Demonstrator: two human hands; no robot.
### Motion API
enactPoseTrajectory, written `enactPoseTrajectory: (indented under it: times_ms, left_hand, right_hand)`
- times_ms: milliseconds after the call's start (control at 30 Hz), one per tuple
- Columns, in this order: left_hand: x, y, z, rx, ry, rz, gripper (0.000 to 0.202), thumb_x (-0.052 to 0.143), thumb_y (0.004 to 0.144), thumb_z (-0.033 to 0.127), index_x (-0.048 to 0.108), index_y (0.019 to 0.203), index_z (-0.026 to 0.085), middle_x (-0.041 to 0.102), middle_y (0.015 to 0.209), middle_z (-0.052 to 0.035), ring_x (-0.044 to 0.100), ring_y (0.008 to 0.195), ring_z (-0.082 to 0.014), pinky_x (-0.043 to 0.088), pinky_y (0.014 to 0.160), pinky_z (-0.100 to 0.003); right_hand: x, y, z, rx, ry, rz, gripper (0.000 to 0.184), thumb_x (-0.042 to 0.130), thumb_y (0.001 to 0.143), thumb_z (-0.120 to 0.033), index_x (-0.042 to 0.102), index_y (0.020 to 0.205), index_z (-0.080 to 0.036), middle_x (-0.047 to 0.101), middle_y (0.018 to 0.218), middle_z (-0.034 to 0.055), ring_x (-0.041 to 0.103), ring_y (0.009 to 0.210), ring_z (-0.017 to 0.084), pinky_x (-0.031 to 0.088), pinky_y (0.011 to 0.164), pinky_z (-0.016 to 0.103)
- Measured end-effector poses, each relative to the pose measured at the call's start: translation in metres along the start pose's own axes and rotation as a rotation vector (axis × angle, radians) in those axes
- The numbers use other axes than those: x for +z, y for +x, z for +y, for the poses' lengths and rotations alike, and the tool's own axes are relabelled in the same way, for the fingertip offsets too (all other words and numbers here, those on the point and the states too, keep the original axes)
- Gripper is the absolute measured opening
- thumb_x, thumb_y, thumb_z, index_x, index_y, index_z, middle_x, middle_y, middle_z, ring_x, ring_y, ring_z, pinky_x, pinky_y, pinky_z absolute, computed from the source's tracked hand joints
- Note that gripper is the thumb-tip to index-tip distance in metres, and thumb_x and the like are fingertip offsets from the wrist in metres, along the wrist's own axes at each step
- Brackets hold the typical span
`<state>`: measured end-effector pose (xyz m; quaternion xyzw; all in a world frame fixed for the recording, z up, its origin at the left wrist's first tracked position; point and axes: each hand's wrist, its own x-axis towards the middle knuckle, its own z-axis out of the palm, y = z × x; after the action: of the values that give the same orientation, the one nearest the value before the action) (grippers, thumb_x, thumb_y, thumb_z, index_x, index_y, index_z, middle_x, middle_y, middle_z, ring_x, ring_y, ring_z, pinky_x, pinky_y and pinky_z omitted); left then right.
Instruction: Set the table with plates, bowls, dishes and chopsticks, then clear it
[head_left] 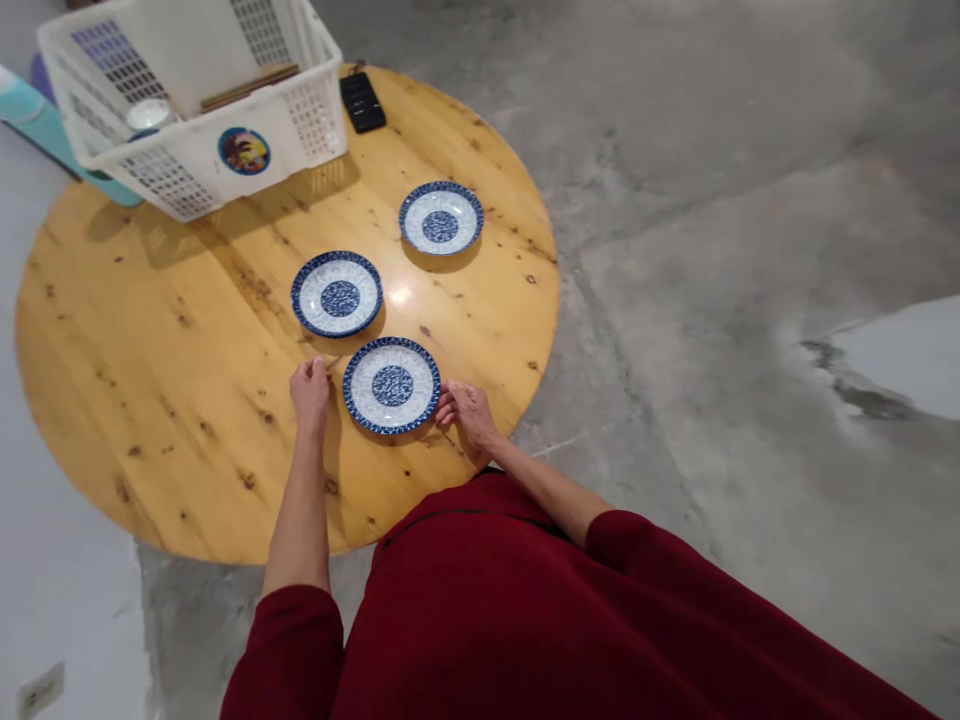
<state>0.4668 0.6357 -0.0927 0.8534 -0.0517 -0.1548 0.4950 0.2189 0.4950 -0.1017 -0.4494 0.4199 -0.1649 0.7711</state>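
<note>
So the near blue-and-white patterned round plate [391, 385] sits at the near edge of the round pale wooden table [150, 400], with a hand on each side. The right hand [466, 408] lies loosely open, fingertips at the plate's right rim. The left hand [310, 393] is curled just beside the left rim, and honestly I can't tell if it's gripping anything. Two matching plates [337, 293] [440, 218] sit farther back, and a white plastic basket [247, 150] sits far left.

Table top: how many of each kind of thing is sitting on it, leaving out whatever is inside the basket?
Blue-and-white plates: 3
White basket: 1
Black remote-like device: 1
Total: 5
</note>
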Motion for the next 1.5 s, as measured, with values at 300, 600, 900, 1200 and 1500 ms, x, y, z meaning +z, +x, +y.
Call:
enactPoseTrajectory:
  times_ms: [300, 600, 900, 1200, 1500]
  left_hand:
    - [-0.003, -0.033, -0.011, -0.097, -0.201, 0.042, 0.027, 0.058, 0.086, 0.039, 0.066, 0.091, 0.014, 0.068, 0.083, -0.0039, 0.064, 0.077, -0.0135, 0.052, 0.075, -0.025]
    - [-0.017, -0.087, -0.045, -0.066, -0.208, 0.1, 0.034, 0.058, 0.09, 0.041, 0.07, 0.106, 0.013, 0.07, 0.093, -0.0057, 0.066, 0.082, -0.0116, 0.054, 0.086, -0.026]
    - [-0.006, -0.101, -0.048, -0.04, -0.198, 0.196, 0.033, 0.058, 0.091, 0.038, 0.072, 0.107, 0.013, 0.069, 0.089, -0.0046, 0.064, 0.077, -0.01, 0.053, 0.078, -0.022]
    - [-0.027, -0.103, -0.055, -0.112, -0.285, 0.031, 0.037, 0.064, 0.087, 0.042, 0.072, 0.11, 0.014, 0.072, 0.096, -0.0073, 0.067, 0.085, -0.0121, 0.054, 0.085, -0.025]
    - [-0.129, -0.123, -0.096, -0.08, -0.202, -0.213, 0.049, 0.066, 0.079, 0.054, 0.071, 0.106, 0.014, 0.073, 0.092, -0.0085, 0.07, 0.078, -0.0169, 0.057, 0.076, -0.03]
  right_hand:
    - [-0.008, 0.004, -0.007, 0.098, 0.124, 0.04, 0.046, 0.073, 0.078, -0.059, 0.061, 0.088, -0.015, 0.065, 0.066, 0.0015, 0.062, 0.049, 0.01, 0.049, 0.042, 0.019]
    - [-0.092, 0.0, -0.045, 0.073, 0.167, 0.386, 0.022, 0.063, 0.089, -0.037, 0.064, 0.089, -0.015, 0.067, 0.068, 0.0007, 0.061, 0.051, 0.007, 0.046, 0.044, 0.014]
    - [-0.106, 0.001, -0.045, 0.09, 0.125, 0.406, 0.019, 0.065, 0.088, -0.034, 0.064, 0.09, -0.016, 0.068, 0.071, 0.0017, 0.062, 0.053, 0.008, 0.047, 0.043, 0.015]
    - [-0.072, -0.019, -0.018, 0.029, 0.145, 0.392, 0.032, 0.076, 0.078, -0.044, 0.065, 0.088, -0.015, 0.068, 0.069, 0.0007, 0.061, 0.051, 0.007, 0.046, 0.043, 0.014]
    - [0.017, -0.1, 0.055, -0.028, 0.213, 0.412, 0.039, 0.079, 0.072, -0.047, 0.065, 0.09, -0.015, 0.069, 0.069, 0.0022, 0.062, 0.05, 0.009, 0.047, 0.043, 0.015]
